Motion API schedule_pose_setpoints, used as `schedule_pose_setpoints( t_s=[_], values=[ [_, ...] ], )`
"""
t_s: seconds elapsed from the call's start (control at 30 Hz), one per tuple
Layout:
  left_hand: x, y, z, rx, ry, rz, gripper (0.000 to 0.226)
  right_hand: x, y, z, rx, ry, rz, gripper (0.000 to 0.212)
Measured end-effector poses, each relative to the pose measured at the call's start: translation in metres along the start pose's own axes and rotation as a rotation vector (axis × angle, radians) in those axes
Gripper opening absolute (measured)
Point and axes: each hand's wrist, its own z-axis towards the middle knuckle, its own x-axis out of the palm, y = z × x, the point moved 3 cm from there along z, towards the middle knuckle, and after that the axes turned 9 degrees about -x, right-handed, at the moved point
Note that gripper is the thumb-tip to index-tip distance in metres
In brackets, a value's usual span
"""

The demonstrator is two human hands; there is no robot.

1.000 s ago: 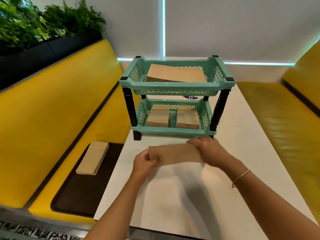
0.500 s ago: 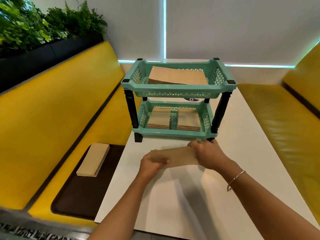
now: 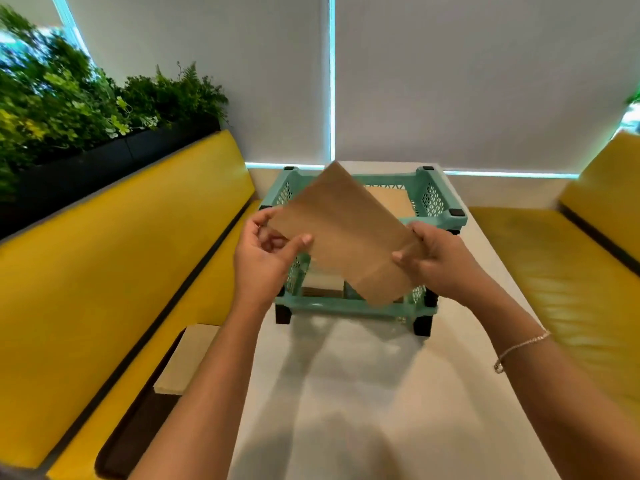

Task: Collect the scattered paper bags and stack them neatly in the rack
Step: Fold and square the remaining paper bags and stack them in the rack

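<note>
White table (image 3: 346,393) bare in front of rack (image 3: 440,199); open approach from near side. Held paper bag (image 3: 346,233) tilted, raised between hands, covers most of rack front and top-tier opening. Top tier open from above, bag stack (image 3: 391,202) inside. Lower tier access only through front gap, under top tier, between black posts (image 3: 423,323). Yellow benches (image 3: 121,271) flank table both sides.

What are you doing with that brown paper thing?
A person is putting paper bags away. Both hands, the left hand and the right hand, hold one flat paper bag tilted in the air in front of a green rack on the table. The rack already holds bags. Another stack waits on the bench.
</note>
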Motion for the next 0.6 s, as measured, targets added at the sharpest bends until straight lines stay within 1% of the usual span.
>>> schedule_pose_setpoints(
  t_s=[0.03,0.1,0.17,0.23,0.3,0.37,0.43,0.47,0.5,0.6],
  values=[
    [0.003,-0.011,0.005,0.02,0.0,-0.039,0.048,-0.004,0.007,0.006,0.015,-0.076,0.122,0.014],
    [0.014,-0.028,0.012,0.003,0.036,-0.011,0.051,-0.009,0.017,0.019,0.059,-0.228,0.365,0.018],
    [0.03,-0.032,0.015,-0.095,0.102,0.095,0.053,-0.01,0.024,0.034,0.128,-0.338,0.6,0.021],
    [0.046,-0.026,0.015,-0.199,0.157,0.168,0.052,-0.006,0.028,0.047,0.217,-0.405,0.824,0.022],
    [0.062,-0.02,0.012,-0.279,0.206,0.081,0.044,0.0,0.031,0.058,0.277,-0.468,0.981,0.023],
    [0.077,-0.016,0.01,-0.325,0.259,-0.032,0.033,0.009,0.033,0.065,0.338,-0.533,1.088,0.021],
    [0.088,-0.014,0.013,-0.328,0.251,-0.081,0.014,0.016,0.031,0.07,0.383,-0.569,1.153,0.02],
    [0.089,-0.015,0.018,-0.328,0.216,-0.097,0.01,0.017,0.03,0.072,0.393,-0.576,1.172,0.022],
    [0.09,-0.016,0.025,-0.323,0.175,-0.101,0.012,0.016,0.029,0.075,0.394,-0.575,1.184,0.026],
    [0.084,-0.027,0.052,-0.299,0.114,-0.009,0.006,-0.002,0.02,0.084,0.38,-0.631,1.229,0.034]
  ],
)
